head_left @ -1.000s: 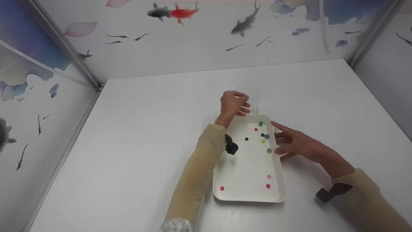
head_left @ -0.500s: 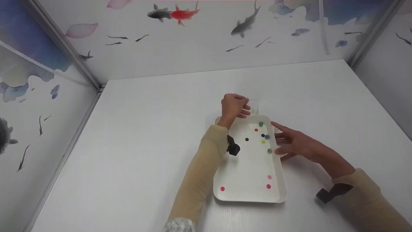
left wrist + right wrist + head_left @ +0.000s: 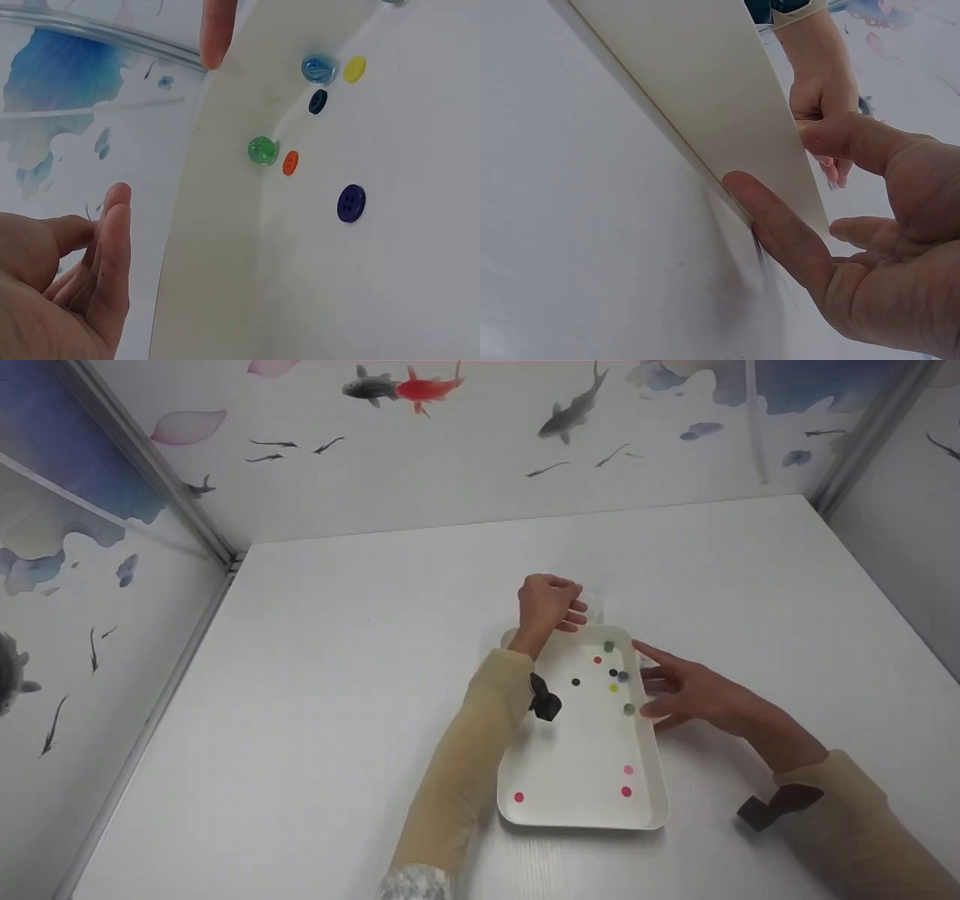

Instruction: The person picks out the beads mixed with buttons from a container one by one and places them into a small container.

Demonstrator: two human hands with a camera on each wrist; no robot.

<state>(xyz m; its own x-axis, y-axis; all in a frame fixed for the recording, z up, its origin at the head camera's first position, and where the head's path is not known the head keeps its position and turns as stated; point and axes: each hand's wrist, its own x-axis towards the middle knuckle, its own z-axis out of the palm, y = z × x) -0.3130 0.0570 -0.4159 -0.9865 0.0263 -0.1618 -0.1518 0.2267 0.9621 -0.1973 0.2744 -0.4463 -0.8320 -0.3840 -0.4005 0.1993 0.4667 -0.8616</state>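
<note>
- White tray point(image 3: 570, 750), round-cornered, lies on the bench point(image 3: 337, 660), its long sides running away from the person.
- Left hand point(image 3: 546, 604) is over the tray's far edge, thumb and forefinger tips together, other fingers loosely bent; I cannot tell whether this grip has anything between the tips.
- Just past the far rim, beside those fingers, is what looks like a clear container point(image 3: 595, 606), faintly outlined.
- Right hand point(image 3: 705, 694) touches the right wall from outside, fingers spread, one tip at the far right corner; its grip is loose and closes round nothing.
- Far right of the tray: green marble point(image 3: 262, 150) beside an orange button point(image 3: 290, 163); blue marble point(image 3: 318, 69) with a yellow button point(image 3: 355, 69) and small dark button point(image 3: 318, 101) just beside it.
- Larger purple button point(image 3: 351, 203) sits apart, further in from the edges.
- Near end: pink disc point(image 3: 628, 770) and magenta disc point(image 3: 626, 792) by the right wall, red disc point(image 3: 519, 797) near the left corner.
- Left of the tray, the bench runs wide to the side panel point(image 3: 97, 622); behind, to the fish-printed panel point(image 3: 450, 472).
</note>
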